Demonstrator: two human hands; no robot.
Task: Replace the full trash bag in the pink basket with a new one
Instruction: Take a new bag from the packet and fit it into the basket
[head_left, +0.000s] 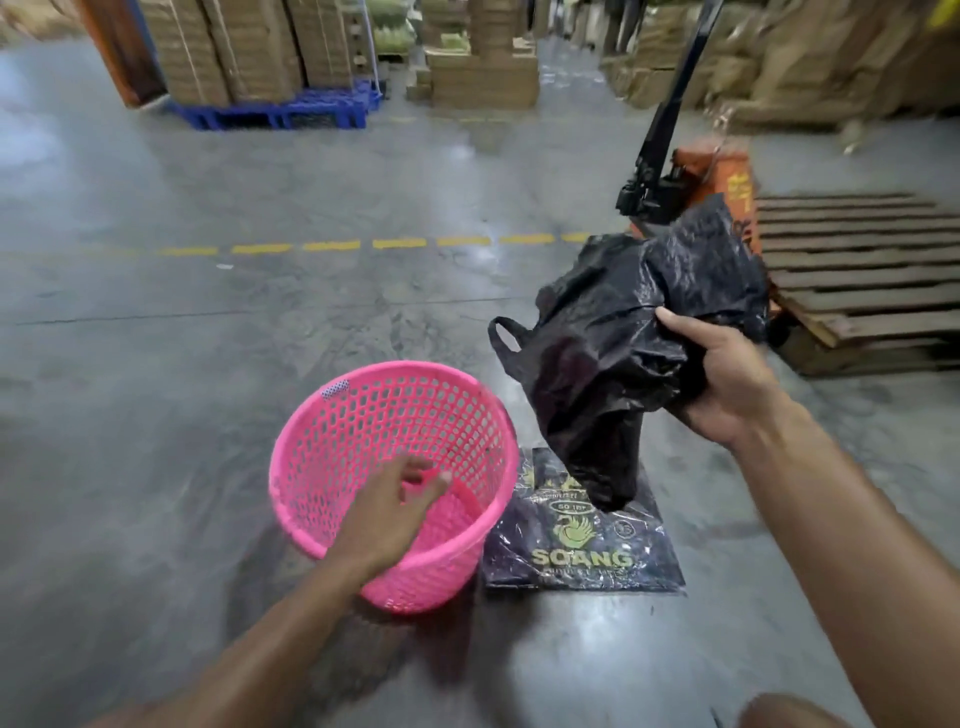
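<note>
The pink basket stands tilted on the concrete floor with no bag inside it. My left hand hovers over its near rim, fingers apart, holding nothing. To the right, my right hand grips a crumpled black trash bag held in the air above the floor; one handle loop sticks out on its left. Beside the basket lies a flat black pack of bags with gold print.
An orange pallet jack and a wooden pallet sit at the right. A dashed yellow line crosses the floor. Cardboard stacks on a blue pallet stand at the back.
</note>
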